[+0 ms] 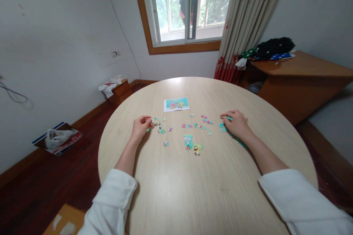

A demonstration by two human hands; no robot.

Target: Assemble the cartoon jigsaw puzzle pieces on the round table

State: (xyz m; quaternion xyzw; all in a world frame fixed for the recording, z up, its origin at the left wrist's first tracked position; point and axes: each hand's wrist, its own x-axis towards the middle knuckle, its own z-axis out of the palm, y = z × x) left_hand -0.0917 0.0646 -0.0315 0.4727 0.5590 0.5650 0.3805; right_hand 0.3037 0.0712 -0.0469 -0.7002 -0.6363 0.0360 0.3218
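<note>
My left hand (141, 127) is closed in a pinch at the left group of jigsaw pieces. Whatever lies between its fingertips is too small to make out. Close beside it are several loose pieces, among them a joined cluster (161, 131). On the right, my right hand (236, 123) has its fingers stretched out over teal jigsaw pieces (223, 127), some of them hidden under the palm. Between the hands, a joined section (188, 141) shows a teal figure and a yellow one. Above that section runs a scattered row of pink and teal pieces (195, 126).
A printed reference picture (177, 104) lies beyond the pieces on the round wooden table (204, 191). A brown desk (300, 64) with dark dotted cloth (275, 48) stands at the right, by the curtain (248, 14). Down on the left floor is a plastic bag (57, 137).
</note>
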